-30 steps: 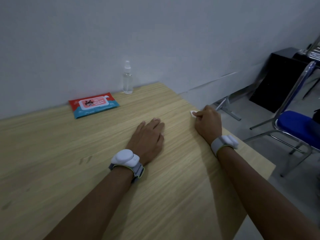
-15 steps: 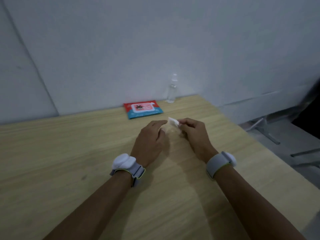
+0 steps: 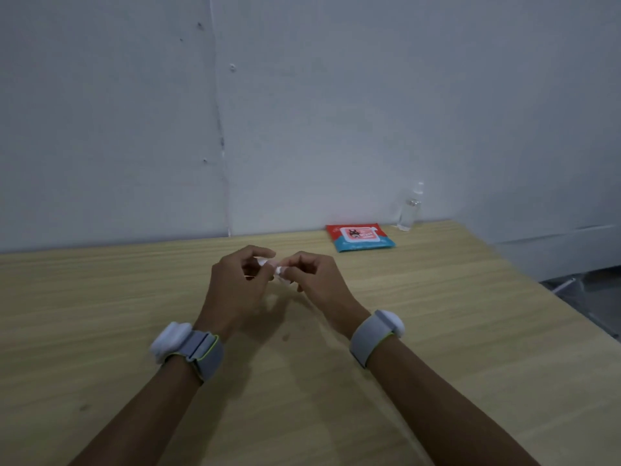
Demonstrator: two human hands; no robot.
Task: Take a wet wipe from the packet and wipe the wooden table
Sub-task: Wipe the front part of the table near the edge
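Head view: both hands, left hand (image 3: pixel 235 290) and right hand (image 3: pixel 319 284), pinch a small, mostly hidden wet wipe (image 3: pixel 274 265).

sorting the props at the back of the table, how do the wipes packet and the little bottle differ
The wipes packet lies flat; the bottle stands upright. The wipes packet is red and blue with a printed label; the bottle is clear with a white top. The bottle sits nearer the wall, to the packet's right. Both rest on the wooden table, untouched by the hands.
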